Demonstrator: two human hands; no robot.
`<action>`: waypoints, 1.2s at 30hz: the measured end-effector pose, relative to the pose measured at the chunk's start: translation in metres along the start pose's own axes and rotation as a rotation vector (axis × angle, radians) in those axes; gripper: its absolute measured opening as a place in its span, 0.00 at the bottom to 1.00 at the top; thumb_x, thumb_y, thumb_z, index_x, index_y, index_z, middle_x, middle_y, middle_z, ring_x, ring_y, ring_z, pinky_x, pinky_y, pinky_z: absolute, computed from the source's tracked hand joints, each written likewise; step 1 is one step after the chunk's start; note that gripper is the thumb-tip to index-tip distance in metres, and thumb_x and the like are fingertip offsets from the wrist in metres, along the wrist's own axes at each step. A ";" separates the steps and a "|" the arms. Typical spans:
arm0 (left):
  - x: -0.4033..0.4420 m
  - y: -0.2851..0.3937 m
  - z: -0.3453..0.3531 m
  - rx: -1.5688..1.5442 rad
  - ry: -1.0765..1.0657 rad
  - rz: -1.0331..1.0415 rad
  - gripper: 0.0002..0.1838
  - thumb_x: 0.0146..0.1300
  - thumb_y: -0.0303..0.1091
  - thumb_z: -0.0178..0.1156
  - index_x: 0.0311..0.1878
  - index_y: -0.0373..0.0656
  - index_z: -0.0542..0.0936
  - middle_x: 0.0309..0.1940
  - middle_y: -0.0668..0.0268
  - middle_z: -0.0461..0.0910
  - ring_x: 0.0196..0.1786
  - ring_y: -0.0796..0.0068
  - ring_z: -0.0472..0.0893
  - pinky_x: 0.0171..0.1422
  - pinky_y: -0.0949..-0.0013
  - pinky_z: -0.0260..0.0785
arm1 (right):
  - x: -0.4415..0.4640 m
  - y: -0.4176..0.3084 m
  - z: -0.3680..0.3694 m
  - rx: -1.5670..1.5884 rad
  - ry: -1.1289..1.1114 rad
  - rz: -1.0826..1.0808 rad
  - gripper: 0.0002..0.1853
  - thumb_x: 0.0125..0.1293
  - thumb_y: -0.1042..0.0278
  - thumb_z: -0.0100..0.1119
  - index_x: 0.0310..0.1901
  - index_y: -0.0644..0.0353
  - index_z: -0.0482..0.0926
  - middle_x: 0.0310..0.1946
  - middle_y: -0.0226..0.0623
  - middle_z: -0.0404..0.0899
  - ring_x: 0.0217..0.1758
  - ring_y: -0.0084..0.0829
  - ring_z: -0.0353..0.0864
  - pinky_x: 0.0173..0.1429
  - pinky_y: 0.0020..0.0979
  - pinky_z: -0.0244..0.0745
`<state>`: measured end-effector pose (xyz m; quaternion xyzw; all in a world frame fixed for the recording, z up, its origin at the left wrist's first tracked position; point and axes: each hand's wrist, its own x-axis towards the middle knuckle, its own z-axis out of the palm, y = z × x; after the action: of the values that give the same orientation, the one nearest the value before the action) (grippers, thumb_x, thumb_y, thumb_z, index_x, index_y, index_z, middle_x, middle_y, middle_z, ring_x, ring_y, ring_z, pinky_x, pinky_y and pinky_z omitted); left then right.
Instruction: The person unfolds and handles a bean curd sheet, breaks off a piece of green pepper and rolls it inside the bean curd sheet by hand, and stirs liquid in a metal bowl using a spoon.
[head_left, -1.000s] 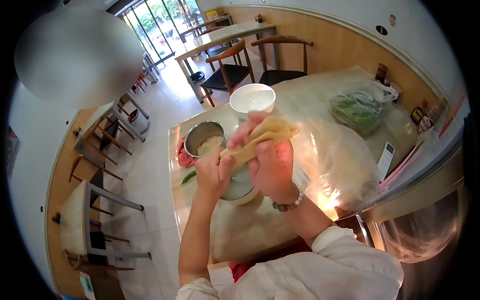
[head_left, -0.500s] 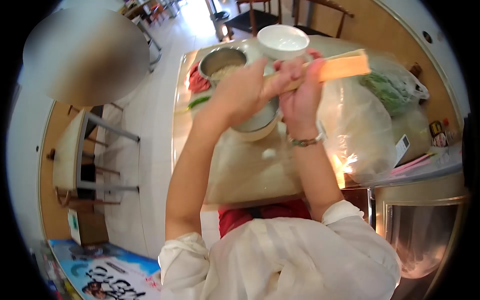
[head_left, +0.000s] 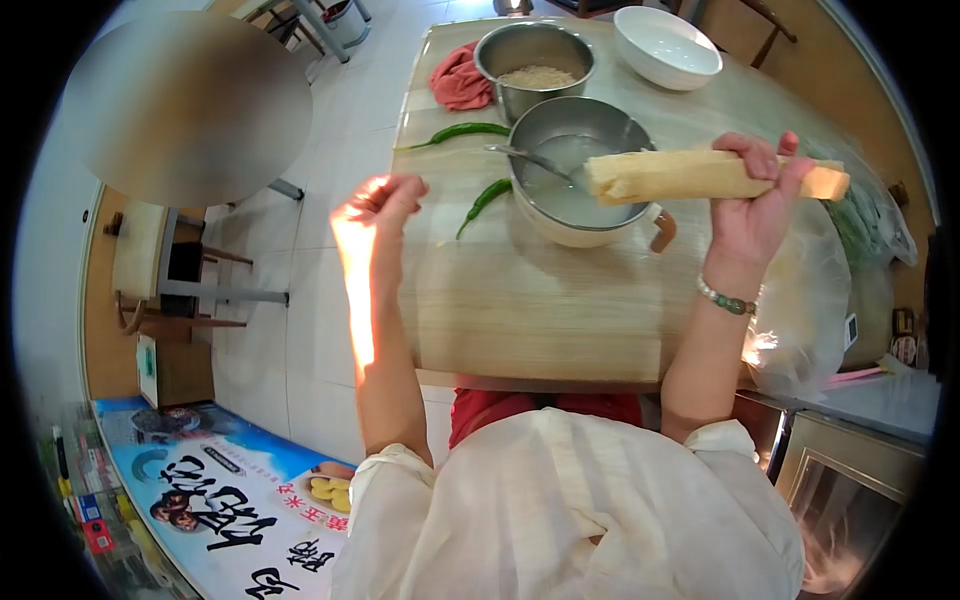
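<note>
My right hand (head_left: 750, 205) is wrapped round a long, pale yellow rolled bundle (head_left: 680, 176), held level above the right rim of a pot. That pot (head_left: 570, 228) has a brown handle, whitish liquid inside and a metal spoon (head_left: 540, 162) leaning in it. To the left, my left hand (head_left: 380, 200) hangs past the table's left edge with its fingers curled; whether anything small is inside them is hidden. Between my left hand and the pot lies a green chili (head_left: 484, 205), with another green chili (head_left: 465, 131) farther back.
A steel pot (head_left: 535, 95) with pale grains stands at the back of the table (head_left: 530, 320), beside a red cloth (head_left: 462, 80). A white bowl (head_left: 668, 50) is at the back right. Clear plastic bags (head_left: 810, 290) and greens (head_left: 865, 225) lie on the right.
My hands have come apart. The left moved off the bundle to the left, and the right carried the bundle to the right. The view has tilted down and shows more of the table.
</note>
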<state>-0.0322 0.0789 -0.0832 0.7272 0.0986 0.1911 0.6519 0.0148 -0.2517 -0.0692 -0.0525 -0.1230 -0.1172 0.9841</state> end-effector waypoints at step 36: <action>-0.079 0.088 0.002 -0.455 -0.474 0.604 0.03 0.59 0.20 0.57 0.32 0.31 0.80 0.32 0.58 0.80 0.30 0.72 0.75 0.31 0.71 0.67 | -0.006 -0.005 0.005 0.102 -0.078 0.071 0.16 0.65 0.50 0.57 0.45 0.53 0.72 0.19 0.25 0.59 0.24 0.23 0.61 0.47 0.32 0.68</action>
<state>-0.1119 0.0344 -0.0088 0.5851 -0.3147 0.2178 0.7150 0.0072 -0.2546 -0.0657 -0.0114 -0.1649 -0.0737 0.9835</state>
